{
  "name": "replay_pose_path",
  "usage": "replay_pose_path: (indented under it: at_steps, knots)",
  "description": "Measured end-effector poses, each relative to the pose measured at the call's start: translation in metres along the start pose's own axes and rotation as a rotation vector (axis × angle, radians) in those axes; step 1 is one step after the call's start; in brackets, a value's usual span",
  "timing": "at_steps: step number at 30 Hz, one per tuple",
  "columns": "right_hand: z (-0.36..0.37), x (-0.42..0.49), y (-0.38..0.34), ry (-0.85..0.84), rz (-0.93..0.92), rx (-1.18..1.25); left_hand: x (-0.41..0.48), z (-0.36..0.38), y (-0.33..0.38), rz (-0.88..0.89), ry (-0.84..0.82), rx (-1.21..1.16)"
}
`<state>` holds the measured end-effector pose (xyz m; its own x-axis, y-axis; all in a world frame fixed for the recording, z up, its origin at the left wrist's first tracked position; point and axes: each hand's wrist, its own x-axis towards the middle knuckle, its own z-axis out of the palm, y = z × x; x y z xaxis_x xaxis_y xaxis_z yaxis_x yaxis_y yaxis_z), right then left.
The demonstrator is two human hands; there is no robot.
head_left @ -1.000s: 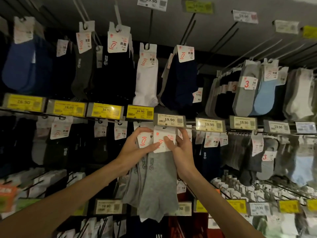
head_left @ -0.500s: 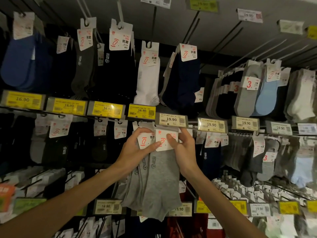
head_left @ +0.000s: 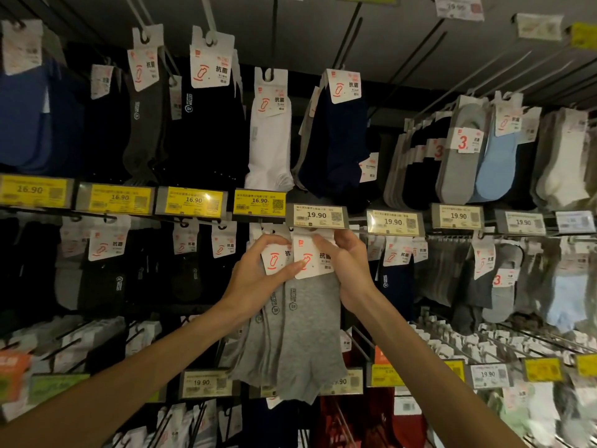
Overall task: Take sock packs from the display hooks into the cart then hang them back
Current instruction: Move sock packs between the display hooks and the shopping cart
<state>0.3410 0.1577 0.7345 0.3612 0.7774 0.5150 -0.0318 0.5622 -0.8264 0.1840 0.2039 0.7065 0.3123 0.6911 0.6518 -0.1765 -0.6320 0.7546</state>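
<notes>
So the grey cotton sock pack (head_left: 310,337) we're handling is up at the middle row of the display. Its white card header (head_left: 318,265) is tucked right under a beige 19.90 price tag (head_left: 318,216). That tag hides the hook, so we honestly can't tell whether the card is on it or not. The socks hang straight down from the card, and the toes reach the price tags of the row below.

Our right hand (head_left: 350,273) has its fingers curled round the top right corner of that card. Our left hand (head_left: 255,279) comes in from the other side. Its thumb is flat on the front of the card, on the red sock logo. Its fingers are hooked over the top of a second grey sock pack (head_left: 258,344), which sits just behind and to the left and overlaps the first. So both hands are pinching card, nothing spread.

Going outward, directly above are a white sock pack (head_left: 269,140) and a navy sock pack (head_left: 339,140) on the top row. A line of yellow 16.90 price tags (head_left: 193,202) runs off to the left under that row. Left of our hands the middle row is mostly black sock packs (head_left: 106,286). Well off to the upper right there's a bunch of light blue socks (head_left: 499,163) next to grey ones.
</notes>
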Motion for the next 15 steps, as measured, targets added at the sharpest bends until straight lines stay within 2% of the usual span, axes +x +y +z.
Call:
replay_pose_path:
  at_steps: [5,11,15]
  knots:
    - [0.009,0.013,0.001,0.076,-0.048,-0.043,0.006,0.0,-0.003,-0.013,-0.003,0.01]
    - [0.009,0.021,-0.003,0.083,0.006,-0.035,0.008,-0.006,-0.005,-0.007,-0.005,0.04]
    - [0.008,0.021,-0.004,0.083,-0.023,-0.046,0.007,-0.004,-0.004,0.005,-0.004,0.044]
